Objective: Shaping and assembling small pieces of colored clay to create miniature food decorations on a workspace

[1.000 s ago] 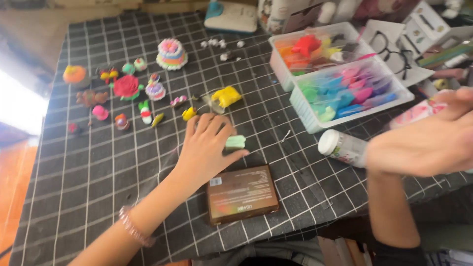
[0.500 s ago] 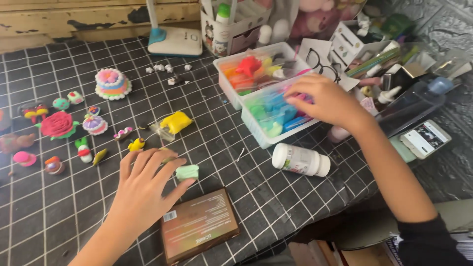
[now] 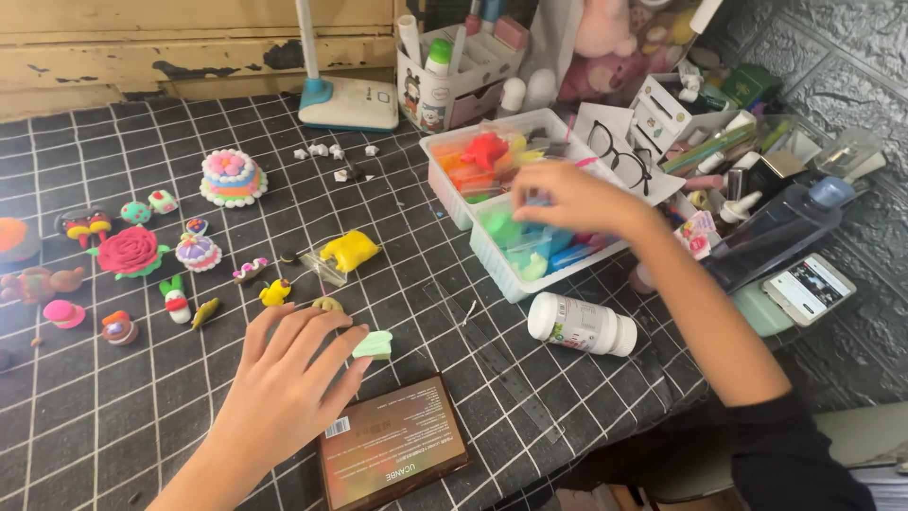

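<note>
A black checked table (image 3: 142, 426) carries everything. At its right stand two white plastic bins: the nearer bin (image 3: 501, 270) holds green, blue and pink clay packets, the farther bin (image 3: 445, 161) orange, red and yellow ones. The right hand (image 3: 577, 199) reaches into the nearer bin; whether its fingers pinch a packet cannot be told. Behind, a pen holder (image 3: 449, 90) keeps markers upright. A white bottle (image 3: 582, 325) lies on its side. The left hand (image 3: 284, 378) rests flat, fingers spread, touching a pale green clay piece (image 3: 373, 344).
</note>
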